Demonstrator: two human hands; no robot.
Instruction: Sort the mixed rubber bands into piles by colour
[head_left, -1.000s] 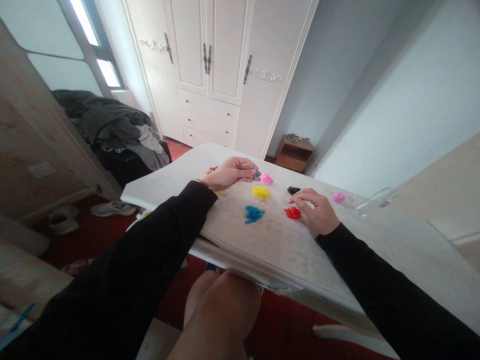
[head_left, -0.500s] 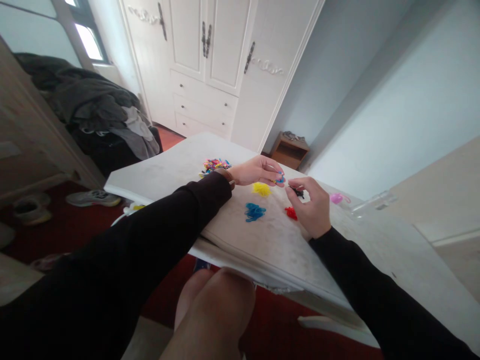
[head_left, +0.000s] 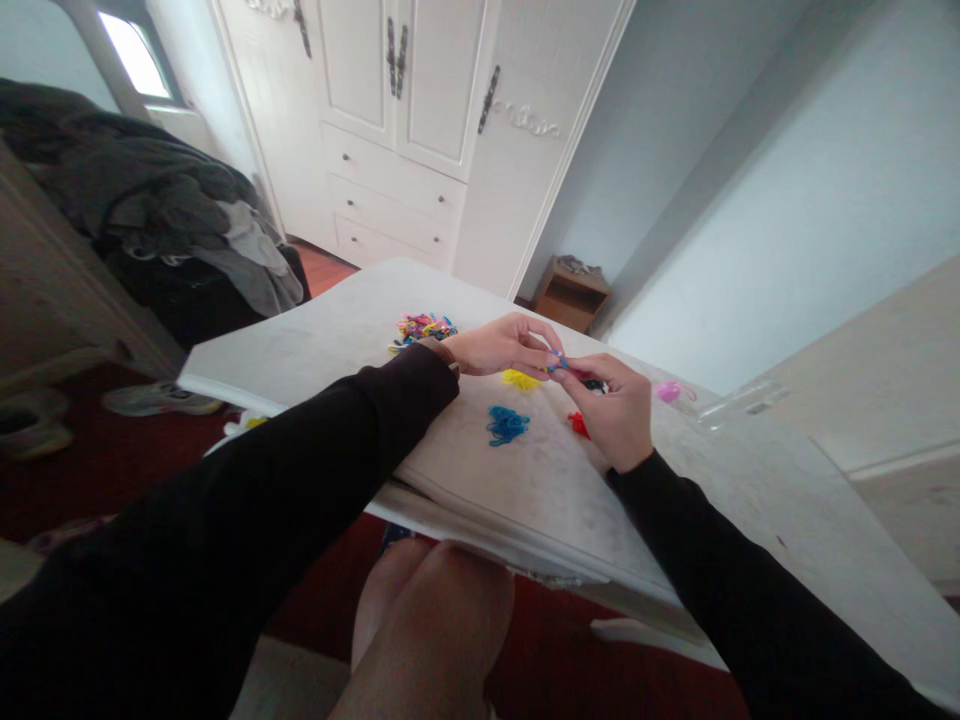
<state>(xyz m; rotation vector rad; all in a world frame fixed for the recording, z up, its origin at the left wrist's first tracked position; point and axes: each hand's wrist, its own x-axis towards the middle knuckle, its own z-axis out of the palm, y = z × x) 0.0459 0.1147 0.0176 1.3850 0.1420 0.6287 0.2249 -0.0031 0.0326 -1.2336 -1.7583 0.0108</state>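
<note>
My left hand (head_left: 504,345) pinches a small bunch of coloured rubber bands (head_left: 556,364), blue and pink showing, above the table. Meeting it there, my right hand (head_left: 616,400) has its thumb and forefinger closed on the same bunch; how many bands it grips is too small to tell. Below the hands lie a yellow pile (head_left: 520,380), a blue pile (head_left: 508,425) and a red pile (head_left: 577,424) of bands, the red one partly covered by my right hand. A black pile (head_left: 596,386) shows behind my right fingers. Beyond my left wrist is a mixed-colour heap (head_left: 426,328).
The white table (head_left: 300,345) has a pink item (head_left: 673,391) and a clear plastic container (head_left: 742,403) on its right side. A white wardrobe (head_left: 427,150) stands behind, with a small wooden cabinet (head_left: 568,295) beside it. Clothes (head_left: 165,190) are heaped at the left.
My right hand has moved left, and its fingertips now meet the bands in my left hand. The view has shifted slightly.
</note>
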